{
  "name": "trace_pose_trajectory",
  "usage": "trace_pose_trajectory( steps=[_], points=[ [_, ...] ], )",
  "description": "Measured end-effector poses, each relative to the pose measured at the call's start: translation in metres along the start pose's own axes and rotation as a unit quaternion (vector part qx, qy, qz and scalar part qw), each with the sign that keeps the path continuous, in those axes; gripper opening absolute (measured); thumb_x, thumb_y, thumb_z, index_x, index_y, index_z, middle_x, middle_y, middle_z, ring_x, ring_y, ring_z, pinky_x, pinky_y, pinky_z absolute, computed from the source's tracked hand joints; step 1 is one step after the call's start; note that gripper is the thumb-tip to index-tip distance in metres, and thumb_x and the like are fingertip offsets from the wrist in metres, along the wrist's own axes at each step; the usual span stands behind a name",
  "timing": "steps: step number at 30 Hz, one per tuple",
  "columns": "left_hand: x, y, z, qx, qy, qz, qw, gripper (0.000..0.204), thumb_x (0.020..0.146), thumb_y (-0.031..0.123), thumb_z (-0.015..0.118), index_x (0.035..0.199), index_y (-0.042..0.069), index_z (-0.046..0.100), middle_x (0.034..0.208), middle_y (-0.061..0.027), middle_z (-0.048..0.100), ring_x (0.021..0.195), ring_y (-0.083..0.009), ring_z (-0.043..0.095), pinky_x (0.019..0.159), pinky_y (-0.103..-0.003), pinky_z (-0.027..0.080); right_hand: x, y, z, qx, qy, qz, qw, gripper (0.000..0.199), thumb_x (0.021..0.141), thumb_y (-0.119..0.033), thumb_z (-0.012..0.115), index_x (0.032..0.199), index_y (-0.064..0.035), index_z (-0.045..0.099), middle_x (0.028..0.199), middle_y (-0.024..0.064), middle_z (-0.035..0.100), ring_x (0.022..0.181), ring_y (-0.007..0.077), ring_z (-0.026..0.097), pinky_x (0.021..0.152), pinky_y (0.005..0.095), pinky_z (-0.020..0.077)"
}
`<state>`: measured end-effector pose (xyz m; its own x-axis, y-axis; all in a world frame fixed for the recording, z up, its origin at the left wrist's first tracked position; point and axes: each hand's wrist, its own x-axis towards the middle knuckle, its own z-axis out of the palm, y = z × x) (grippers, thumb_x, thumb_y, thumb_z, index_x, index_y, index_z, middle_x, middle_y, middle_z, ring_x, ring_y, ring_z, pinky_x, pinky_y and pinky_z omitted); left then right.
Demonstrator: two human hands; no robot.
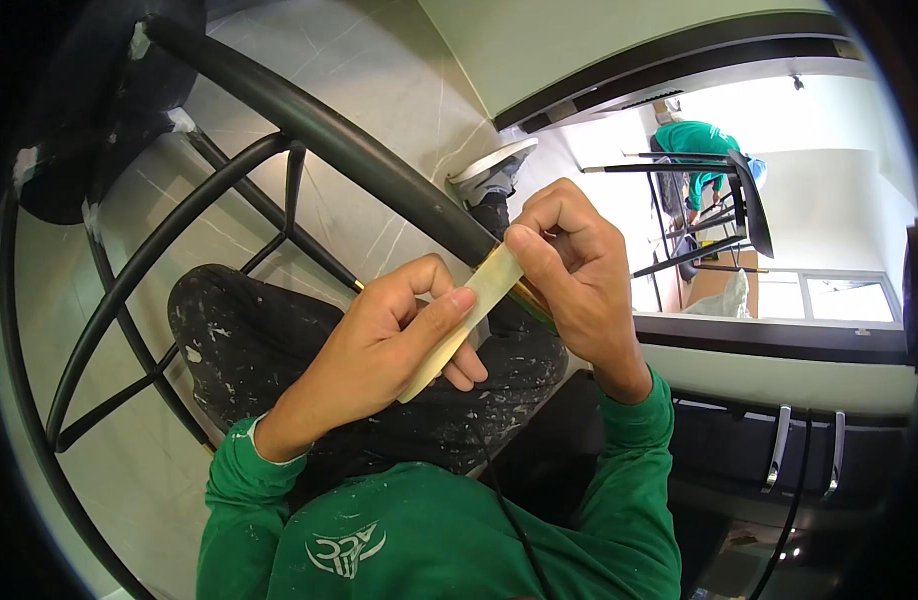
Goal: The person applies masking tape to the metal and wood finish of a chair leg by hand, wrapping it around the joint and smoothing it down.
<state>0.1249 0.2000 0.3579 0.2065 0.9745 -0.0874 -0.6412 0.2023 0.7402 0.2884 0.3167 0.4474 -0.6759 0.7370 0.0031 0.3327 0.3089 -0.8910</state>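
A pale yellow strip of masking tape stretches slantwise between my hands. Its lower end hangs past my left hand, whose thumb presses on its face, with the other fingers curled behind. My right hand pinches the upper end between thumb and bent index finger. That end lies against a black stool leg, right where the black meets its gold-coloured tip. The tape and my right hand partly cover this tip. The stool lies tilted over, its leg pointing toward me.
The stool's curved footrest ring and other legs fill the left side, its dark seat at upper left. My paint-spotted knees are beneath my hands. Dark cabinets with metal handles stand at right. Through an opening, a person in green bends beside another stool.
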Motion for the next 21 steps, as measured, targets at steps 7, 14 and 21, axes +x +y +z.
trace_pose_trajectory(
  steps=[7,14,21],
  points=[
    [-0.0012,0.0009,0.0003,-0.008,0.005,0.002,1.000,0.030,0.113,0.030,0.055,0.100,0.004,0.054,0.079,-0.0134,0.074,0.072,-0.0188,0.077,0.060,-0.026,0.058,-0.0006,0.0003,0.0002,0.012,0.002,0.005,1.000,0.015,0.104,-0.005,0.066,0.093,0.0020,0.058,0.099,0.0028,0.052,0.074,0.0053,0.054,0.061,0.0229,0.0455],
    [-0.0006,0.0004,-0.0013,-0.014,-0.003,0.004,1.000,0.029,0.113,0.030,0.055,0.100,0.004,0.054,0.079,-0.0136,0.074,0.071,-0.0183,0.076,0.061,-0.027,0.058,0.0007,0.0015,0.0000,0.001,0.000,-0.005,1.000,0.015,0.104,-0.007,0.067,0.094,0.0024,0.060,0.100,0.0030,0.052,0.082,0.0063,0.054,0.067,0.0235,0.0469],
    [-0.0001,-0.0003,-0.0017,-0.010,0.000,0.003,1.000,0.030,0.113,0.029,0.054,0.099,0.003,0.054,0.079,-0.0142,0.075,0.070,-0.0178,0.076,0.061,-0.026,0.058,-0.0004,0.0015,-0.0012,0.005,0.006,0.015,1.000,0.013,0.103,-0.006,0.068,0.095,0.0021,0.062,0.100,0.0031,0.052,0.085,0.0068,0.053,0.072,0.0242,0.0473]
  ],
)
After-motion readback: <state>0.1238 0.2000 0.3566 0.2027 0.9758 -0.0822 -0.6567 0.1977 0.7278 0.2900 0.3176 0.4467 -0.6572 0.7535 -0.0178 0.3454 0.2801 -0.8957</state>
